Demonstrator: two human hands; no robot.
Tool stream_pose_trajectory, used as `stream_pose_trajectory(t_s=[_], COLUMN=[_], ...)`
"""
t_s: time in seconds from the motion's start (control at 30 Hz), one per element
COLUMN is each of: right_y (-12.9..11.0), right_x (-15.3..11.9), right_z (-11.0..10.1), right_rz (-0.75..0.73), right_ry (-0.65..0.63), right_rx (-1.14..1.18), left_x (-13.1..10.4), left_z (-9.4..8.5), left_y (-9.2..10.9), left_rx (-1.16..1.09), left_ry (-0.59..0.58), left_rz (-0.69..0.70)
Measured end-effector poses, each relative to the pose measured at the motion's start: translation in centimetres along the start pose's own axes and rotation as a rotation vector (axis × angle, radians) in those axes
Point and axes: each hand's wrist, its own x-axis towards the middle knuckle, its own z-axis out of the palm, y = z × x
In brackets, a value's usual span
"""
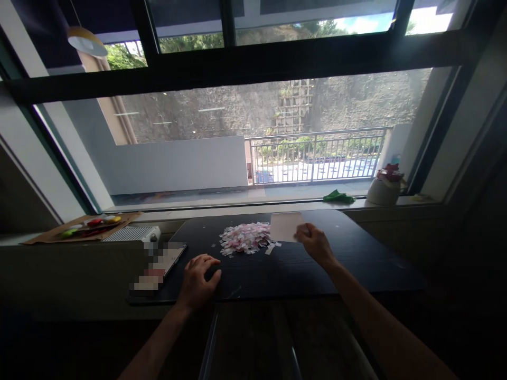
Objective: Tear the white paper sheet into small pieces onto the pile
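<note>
A heap of small torn paper pieces (243,237), white and pink, lies on the dark table (253,277). My right hand (315,243) grips a pale rectangular sheet of paper (284,227) by its lower right corner, just to the right of the heap. The sheet is raised and covers the heap's right edge. My left hand (200,279) rests over the table at the left front, its fingers curved and the thumb apart, with nothing in it. It is nearest to the heap's front left side.
Left of my left hand lies a phone-like flat object (174,256), partly pixelated. A white ribbed box (134,233) and brown paper (79,228) with coloured items lie on the sill. At the right are a green cloth (338,197) and a white container (383,191).
</note>
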Motion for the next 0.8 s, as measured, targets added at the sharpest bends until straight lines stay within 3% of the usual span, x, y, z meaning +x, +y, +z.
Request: stream_pose_trajectory(t_s=[0.1,0.27,0.37,0.5,0.7,0.8], right_y=[-0.7,0.0,0.6,1.1,1.4,1.3], right_x=[-0.1,-1.2,-1.1,-0.3,-1.3,-1.6], right_z=[0.3,-2.0,-2.4,-1.9,-4.4,-4.4], right_rz=[-0.014,-0.002,-0.004,0.001,0.056,0.076], right_ry=[-0.041,-0.012,0.045,-0.005,0.056,0.06], right_rx=[-0.066,-0.183,-0.157,-0.122,-0.135,-0.02], left_x=[-0.4,-1.3,-1.4,-1.6,-2.0,-2.1], left_z=[-0.2,-0.6,-0.6,-0.3,0.2,0.2], left_y=[0.2,0.9,1.3,1.5,1.5,1.7], left_rx=[0.042,0.064,0.069,0.077,0.075,0.085], left_ry=[0.007,-0.122,-0.192,-0.249,-0.204,-0.171], left_rz=[0.05,0.192,0.168,0.086,0.089,0.103])
